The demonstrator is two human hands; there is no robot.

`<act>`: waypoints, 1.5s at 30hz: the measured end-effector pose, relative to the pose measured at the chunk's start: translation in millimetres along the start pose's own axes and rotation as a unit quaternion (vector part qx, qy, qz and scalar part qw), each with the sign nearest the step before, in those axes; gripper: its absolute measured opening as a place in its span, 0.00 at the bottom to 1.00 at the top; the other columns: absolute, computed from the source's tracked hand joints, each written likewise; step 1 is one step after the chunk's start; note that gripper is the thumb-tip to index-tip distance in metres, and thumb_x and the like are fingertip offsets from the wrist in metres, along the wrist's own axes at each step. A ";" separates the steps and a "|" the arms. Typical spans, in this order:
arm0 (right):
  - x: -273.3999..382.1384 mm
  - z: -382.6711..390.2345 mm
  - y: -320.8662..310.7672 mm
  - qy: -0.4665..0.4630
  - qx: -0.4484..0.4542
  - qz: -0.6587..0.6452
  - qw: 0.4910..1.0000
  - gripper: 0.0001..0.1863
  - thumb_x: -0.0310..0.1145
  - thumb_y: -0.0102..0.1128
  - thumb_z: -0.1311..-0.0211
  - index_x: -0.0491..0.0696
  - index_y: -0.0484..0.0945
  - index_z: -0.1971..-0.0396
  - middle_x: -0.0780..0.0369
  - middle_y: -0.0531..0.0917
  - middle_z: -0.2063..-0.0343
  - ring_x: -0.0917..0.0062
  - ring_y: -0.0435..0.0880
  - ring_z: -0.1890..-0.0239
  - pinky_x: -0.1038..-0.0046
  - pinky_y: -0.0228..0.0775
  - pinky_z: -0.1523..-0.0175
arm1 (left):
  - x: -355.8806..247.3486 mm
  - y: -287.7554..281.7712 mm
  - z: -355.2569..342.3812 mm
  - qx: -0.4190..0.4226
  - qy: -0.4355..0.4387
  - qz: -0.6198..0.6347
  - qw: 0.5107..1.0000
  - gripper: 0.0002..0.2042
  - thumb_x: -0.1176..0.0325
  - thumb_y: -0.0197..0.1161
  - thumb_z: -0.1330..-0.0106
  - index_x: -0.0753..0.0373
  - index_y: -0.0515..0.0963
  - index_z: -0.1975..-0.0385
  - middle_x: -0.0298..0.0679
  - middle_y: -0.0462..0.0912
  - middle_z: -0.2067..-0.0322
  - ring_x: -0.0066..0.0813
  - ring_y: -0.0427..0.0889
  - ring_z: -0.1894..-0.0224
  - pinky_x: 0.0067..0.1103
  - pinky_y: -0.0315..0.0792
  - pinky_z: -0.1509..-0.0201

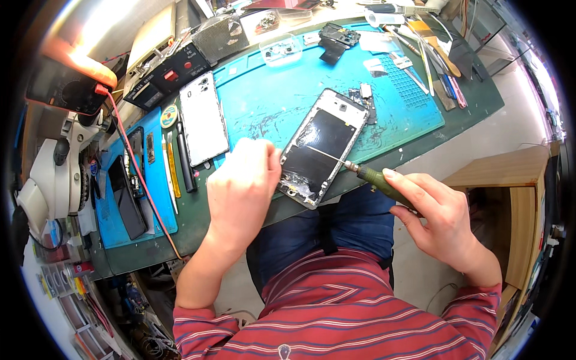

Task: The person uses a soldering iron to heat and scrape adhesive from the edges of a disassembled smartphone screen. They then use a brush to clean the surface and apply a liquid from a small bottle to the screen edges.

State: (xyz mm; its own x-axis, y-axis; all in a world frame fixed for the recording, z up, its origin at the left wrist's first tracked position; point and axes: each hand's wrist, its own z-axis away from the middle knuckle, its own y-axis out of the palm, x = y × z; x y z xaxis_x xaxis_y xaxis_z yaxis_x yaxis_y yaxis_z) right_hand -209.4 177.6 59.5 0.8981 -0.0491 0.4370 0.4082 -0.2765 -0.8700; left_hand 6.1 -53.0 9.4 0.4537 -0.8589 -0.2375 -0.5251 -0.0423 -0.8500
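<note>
- Our left hand (240, 183) lies knuckles up, fingers curled downward, forearm reaching forward.
- Our right hand (435, 216) keeps a closed grip, index finger extended, wrist bent inward.

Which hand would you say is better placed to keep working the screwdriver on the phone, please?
Probably the right hand: it grips the green screwdriver, whose tip rests on the phone. The left hand steadies the phone's edge.
</note>
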 end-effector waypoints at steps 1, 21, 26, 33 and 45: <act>-1.6 2.1 -0.4 0.002 -0.004 -0.003 1.000 0.36 0.23 0.78 0.45 0.53 0.84 0.32 0.61 0.88 0.55 0.66 0.90 0.62 0.66 0.83 0.63 | 1.6 1.0 -1.0 -0.009 -0.004 0.025 1.000 0.05 0.72 0.71 0.26 0.64 0.80 0.61 0.43 0.82 0.68 0.42 0.83 0.71 0.34 0.76 0.66; -43.3 42.1 -33.0 0.099 -0.105 -0.035 0.989 0.33 0.18 0.75 0.39 0.42 0.81 0.31 0.52 0.89 0.47 0.63 0.91 0.51 0.69 0.81 0.43 | -11.7 -92.3 132.4 -0.040 -0.024 0.594 0.803 0.17 0.55 0.72 0.21 0.60 0.85 0.71 0.39 0.91 0.71 0.33 0.90 0.74 0.23 0.81 0.71; -48.6 61.0 -46.3 0.153 -0.178 -0.022 0.972 0.33 0.18 0.73 0.35 0.42 0.79 0.29 0.54 0.89 0.44 0.69 0.90 0.48 0.70 0.79 0.40 | -109.1 6.8 66.4 0.078 0.147 0.392 0.905 0.09 0.66 0.68 0.25 0.64 0.89 0.55 0.45 0.92 0.56 0.36 0.92 0.58 0.31 0.88 0.55; -65.7 105.5 -59.6 0.208 -0.218 -0.026 0.953 0.32 0.22 0.73 0.31 0.43 0.78 0.27 0.56 0.90 0.43 0.72 0.90 0.46 0.72 0.78 0.39 | -102.7 6.1 40.7 0.018 0.163 0.312 0.936 0.15 0.58 0.73 0.27 0.61 0.87 0.48 0.34 0.90 0.63 0.33 0.91 0.59 0.33 0.83 0.44; -55.7 71.5 -48.2 0.139 -0.150 -0.040 0.978 0.31 0.21 0.74 0.36 0.42 0.81 0.31 0.53 0.90 0.52 0.67 0.90 0.54 0.70 0.81 0.45 | -60.5 3.3 1.1 0.038 -0.060 0.038 0.997 0.51 0.60 0.84 0.42 0.69 0.62 0.19 0.51 0.79 0.38 0.51 0.77 0.37 0.42 0.69 0.30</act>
State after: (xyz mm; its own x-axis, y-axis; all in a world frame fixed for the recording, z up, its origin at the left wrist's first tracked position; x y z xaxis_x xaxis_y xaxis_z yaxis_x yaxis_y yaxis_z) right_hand -267.5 262.3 60.7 0.7687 -0.2639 0.5826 0.3716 -0.5572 -0.7426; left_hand -22.3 -0.6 20.4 0.4999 -0.7909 -0.3530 -0.5066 0.0636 -0.8598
